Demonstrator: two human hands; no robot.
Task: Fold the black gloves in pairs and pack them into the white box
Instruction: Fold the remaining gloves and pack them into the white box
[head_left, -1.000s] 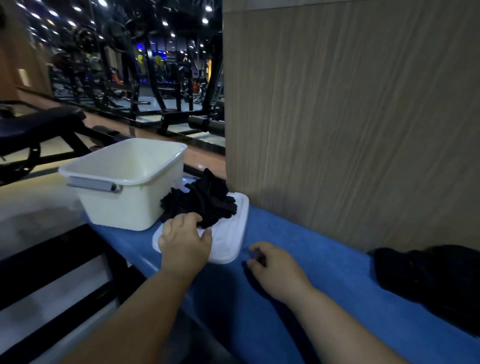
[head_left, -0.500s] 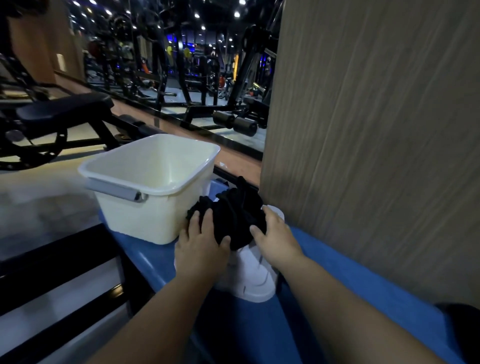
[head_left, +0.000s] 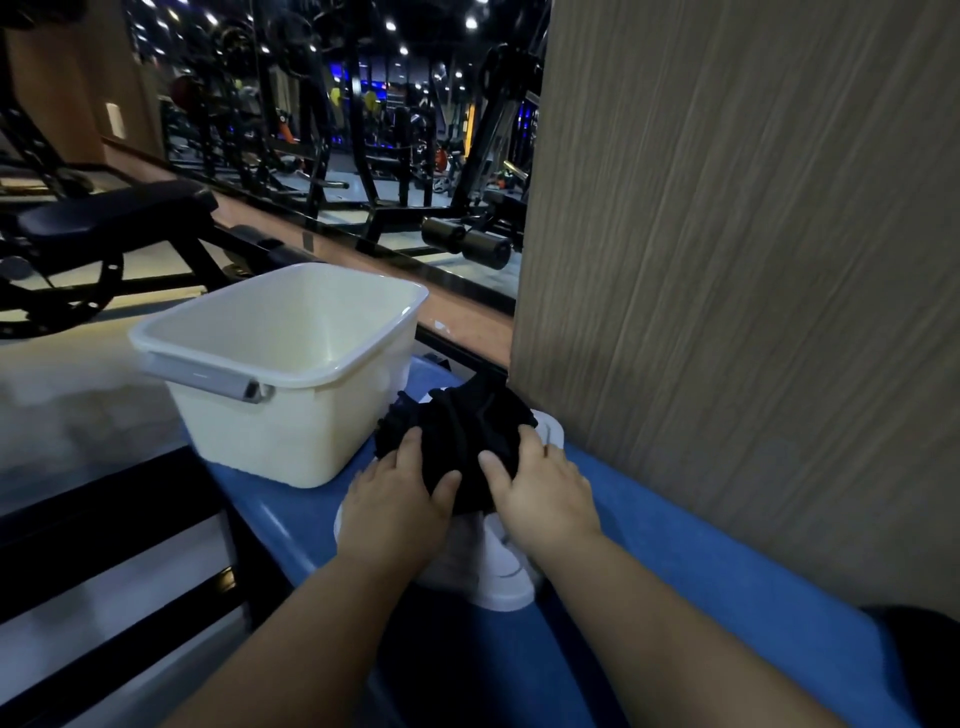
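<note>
A heap of black gloves (head_left: 462, 431) lies on the white lid (head_left: 504, 577), which rests flat on the blue bench top. My left hand (head_left: 395, 499) grips the heap from its left side, thumb over the front of the fabric. My right hand (head_left: 540, 493) grips it from the right, thumb pressed into the cloth. The white box (head_left: 291, 364) stands just left of the heap, open-topped, with nothing visible inside, a grey handle on its near side.
The blue bench top (head_left: 675, 571) runs to the lower right along a wood-grain wall panel (head_left: 727, 260). A dark cloth bundle (head_left: 930, 665) sits at the far right edge. Gym machines and a black padded bench (head_left: 104, 218) stand behind the box.
My right hand left the blue bench and came onto the glove heap. Both hands now hold the heap from either side. The view has moved closer to the box.
</note>
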